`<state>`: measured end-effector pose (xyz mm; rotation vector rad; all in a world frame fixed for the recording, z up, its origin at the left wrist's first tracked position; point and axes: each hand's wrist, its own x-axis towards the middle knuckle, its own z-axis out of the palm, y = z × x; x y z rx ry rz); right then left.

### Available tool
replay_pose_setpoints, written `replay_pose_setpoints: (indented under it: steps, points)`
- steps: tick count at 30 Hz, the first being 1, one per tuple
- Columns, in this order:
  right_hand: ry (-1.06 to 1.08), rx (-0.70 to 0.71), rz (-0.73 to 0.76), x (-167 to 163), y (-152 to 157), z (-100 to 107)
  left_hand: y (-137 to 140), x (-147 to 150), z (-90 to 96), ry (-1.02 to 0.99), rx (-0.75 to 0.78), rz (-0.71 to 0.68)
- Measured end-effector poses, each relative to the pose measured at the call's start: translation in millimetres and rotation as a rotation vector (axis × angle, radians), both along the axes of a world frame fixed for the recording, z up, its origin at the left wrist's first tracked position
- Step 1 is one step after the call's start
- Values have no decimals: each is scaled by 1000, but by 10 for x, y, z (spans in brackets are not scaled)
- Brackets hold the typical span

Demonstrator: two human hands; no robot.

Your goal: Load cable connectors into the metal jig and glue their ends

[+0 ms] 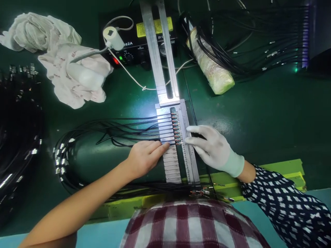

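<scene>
A slotted metal fixture (172,168) lies lengthwise on the table in front of me. Several thin black cables (129,134) run into its upper slots from the left, their stripped ends with small metal connectors (178,129) lined up by the side rail (190,162). My left hand (146,156), bare, is closed with its fingertips on the lowest of these cables at the fixture's left edge; the grip is partly hidden. In a white glove, my right hand (210,146) rests its outstretched, parted fingers against the rail's right side, near the connectors.
Behind the fixture, a metal slide (152,44) crosses a black control box (133,57) with lit lamps. A crumpled white cloth (74,75) lies left; a plastic-wrapped roll (210,65) lies right. Coiled cables (60,155) sit on the left; more cable ends (204,192) lie near my body.
</scene>
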<state>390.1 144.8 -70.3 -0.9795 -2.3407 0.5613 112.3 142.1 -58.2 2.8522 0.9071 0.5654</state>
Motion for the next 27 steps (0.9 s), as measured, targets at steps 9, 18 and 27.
replay_pose_setpoints:
  steps: [9,18,27]
  points:
    - [-56,61,42,-3,-17,-12,-6,-7,-77,-71,-56,4]
    - [-207,138,82,-11,-16,48,-248,-15,-15,43,126,190]
    - [-165,123,59,-14,43,28,-415,-73,-36,227,3,160]
